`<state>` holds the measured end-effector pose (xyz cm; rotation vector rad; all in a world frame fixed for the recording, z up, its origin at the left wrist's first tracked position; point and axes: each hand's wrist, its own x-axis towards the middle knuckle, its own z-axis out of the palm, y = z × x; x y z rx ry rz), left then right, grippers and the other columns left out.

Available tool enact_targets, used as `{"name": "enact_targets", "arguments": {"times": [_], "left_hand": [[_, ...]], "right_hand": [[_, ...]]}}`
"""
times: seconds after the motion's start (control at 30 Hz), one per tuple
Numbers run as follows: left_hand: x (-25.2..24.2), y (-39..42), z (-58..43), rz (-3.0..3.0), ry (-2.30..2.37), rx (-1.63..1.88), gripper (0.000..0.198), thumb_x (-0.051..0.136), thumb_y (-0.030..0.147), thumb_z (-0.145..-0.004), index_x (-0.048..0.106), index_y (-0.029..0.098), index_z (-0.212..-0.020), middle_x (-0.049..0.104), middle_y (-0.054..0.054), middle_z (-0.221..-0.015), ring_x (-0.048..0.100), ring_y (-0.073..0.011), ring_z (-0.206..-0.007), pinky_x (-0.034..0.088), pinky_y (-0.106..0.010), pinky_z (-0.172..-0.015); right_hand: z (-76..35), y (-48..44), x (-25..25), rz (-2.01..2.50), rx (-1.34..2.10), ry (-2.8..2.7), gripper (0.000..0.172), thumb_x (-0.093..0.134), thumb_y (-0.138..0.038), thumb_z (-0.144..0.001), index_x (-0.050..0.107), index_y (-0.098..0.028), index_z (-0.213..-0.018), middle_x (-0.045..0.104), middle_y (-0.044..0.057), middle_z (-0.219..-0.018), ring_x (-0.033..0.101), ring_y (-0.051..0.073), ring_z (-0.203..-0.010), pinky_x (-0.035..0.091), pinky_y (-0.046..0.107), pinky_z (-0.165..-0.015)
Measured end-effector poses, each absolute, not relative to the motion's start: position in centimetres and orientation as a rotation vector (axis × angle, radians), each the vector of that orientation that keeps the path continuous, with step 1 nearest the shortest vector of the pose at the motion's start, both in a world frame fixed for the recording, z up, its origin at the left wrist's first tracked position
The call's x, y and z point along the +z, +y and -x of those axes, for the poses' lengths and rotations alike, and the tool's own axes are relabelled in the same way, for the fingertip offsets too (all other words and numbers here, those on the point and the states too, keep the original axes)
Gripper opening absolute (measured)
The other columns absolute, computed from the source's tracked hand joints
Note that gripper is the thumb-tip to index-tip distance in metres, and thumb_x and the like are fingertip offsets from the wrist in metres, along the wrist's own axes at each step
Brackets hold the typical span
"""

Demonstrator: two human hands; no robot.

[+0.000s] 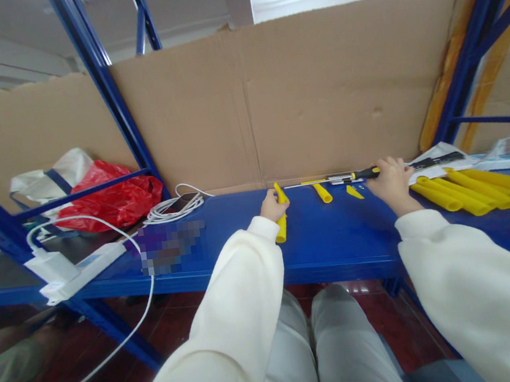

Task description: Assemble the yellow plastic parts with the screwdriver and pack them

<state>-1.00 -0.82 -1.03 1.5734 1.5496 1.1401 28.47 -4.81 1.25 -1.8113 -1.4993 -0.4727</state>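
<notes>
As your left hand clamps a yellow piece and your right hand a screwdriver, you're likely aligning them; next probably calls for steady aim.

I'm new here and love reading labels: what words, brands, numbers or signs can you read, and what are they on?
None can be read.
White power strip: a faint bluish patch, too small and blurred to tell whether it is print.
Pixelated patch: nothing legible.
Screwdriver in the right hand, yellow tube in the left hand: no legible marking.
</notes>
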Motion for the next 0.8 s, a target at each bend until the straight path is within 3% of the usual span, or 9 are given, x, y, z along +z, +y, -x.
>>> {"name": "enact_targets", "arguments": {"times": [0.57, 0.8], "left_hand": [[-0.8, -1.1, 1.0, -1.573, 1.529, 1.144, 0.046, 0.076, 0.008, -0.088, 0.055, 0.019, -0.127, 0.074, -0.007, -0.119, 0.066, -0.009, -0.054, 0.059, -0.026, -0.06], [-0.7, -1.2, 1.0, -1.598, 1.531, 1.136, 0.047, 0.076, 0.008, -0.087, 0.055, 0.019, -0.128, 0.075, -0.008, -0.122, 0.072, -0.012, -0.062, 0.061, -0.026, -0.062]], "right_hand": [[-28.8, -4.3, 1.1, 1.847, -0.483, -1.546, 0.037, 0.055, -0.022, -0.083, 0.076, -0.018, -0.113, 0.065, 0.02, -0.114, 0.05, 0.039, -0.11, 0.041, 0.05, -0.09], [-29.4, -3.7, 0.5, 1.807, -0.536, -1.554, 0.035, 0.057, -0.024, -0.081, 0.075, -0.017, -0.11, 0.065, 0.019, -0.109, 0.05, 0.037, -0.106, 0.039, 0.049, -0.088]]}}
